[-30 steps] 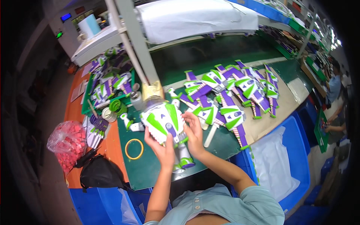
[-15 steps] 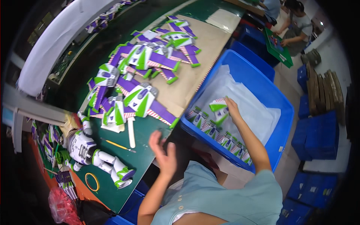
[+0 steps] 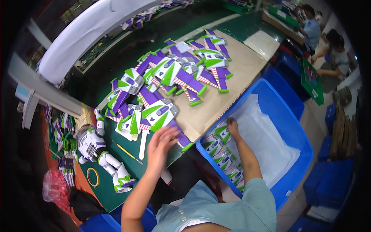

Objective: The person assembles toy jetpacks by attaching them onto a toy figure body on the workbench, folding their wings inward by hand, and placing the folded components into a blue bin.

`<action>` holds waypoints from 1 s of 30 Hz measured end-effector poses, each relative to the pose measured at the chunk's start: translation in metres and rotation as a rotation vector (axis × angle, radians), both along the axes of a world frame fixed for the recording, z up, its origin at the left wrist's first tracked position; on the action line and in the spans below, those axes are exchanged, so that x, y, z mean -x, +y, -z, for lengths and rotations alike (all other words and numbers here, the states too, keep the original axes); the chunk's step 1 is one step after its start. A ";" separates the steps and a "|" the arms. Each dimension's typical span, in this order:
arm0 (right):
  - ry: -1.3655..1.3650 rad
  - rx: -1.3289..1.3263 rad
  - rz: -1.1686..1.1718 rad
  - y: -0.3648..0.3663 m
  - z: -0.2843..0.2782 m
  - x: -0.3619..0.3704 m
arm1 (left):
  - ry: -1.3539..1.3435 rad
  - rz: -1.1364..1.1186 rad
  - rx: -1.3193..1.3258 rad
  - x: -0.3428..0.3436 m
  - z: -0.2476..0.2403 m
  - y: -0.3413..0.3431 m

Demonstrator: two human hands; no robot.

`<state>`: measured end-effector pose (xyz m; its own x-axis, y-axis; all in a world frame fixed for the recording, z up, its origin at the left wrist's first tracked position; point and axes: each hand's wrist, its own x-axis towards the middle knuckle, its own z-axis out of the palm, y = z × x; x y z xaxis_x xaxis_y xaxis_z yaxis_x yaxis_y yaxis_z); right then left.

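In the blue bin (image 3: 302, 141), my right hand (image 3: 232, 127) has its fingers closed on a white, green and purple toy wing pack (image 3: 223, 133) at the far end of a row. Several similar packs (image 3: 224, 159) lie along the bin's left side, on a white liner sheet (image 3: 266, 143). Over the table's near edge, my left hand (image 3: 162, 146) is empty with its fingers stretched out. It reaches toward the closest wing pack (image 3: 160, 115) of the pile, partly covering that pack's purple wing; whether it touches is unclear.
A white toy figure (image 3: 91, 145) lies on the green table (image 3: 116, 199), near a yellow-handled tool (image 3: 127, 151), a white stick (image 3: 143, 144) and a yellow tape roll (image 3: 93, 177). Brown board (image 3: 235, 73) lies under part of the pile. Two people work at the far right.
My right hand has lowered the wing pack into the row in the bin. My left hand has moved up toward the pile on the table. The whole view has shifted.
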<state>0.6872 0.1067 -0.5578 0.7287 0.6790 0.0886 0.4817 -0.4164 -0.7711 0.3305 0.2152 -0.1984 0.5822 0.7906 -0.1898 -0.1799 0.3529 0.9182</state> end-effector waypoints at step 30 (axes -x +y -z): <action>0.602 -0.667 -0.508 0.148 -0.399 0.223 | 0.095 0.180 -0.078 0.155 -0.016 -0.043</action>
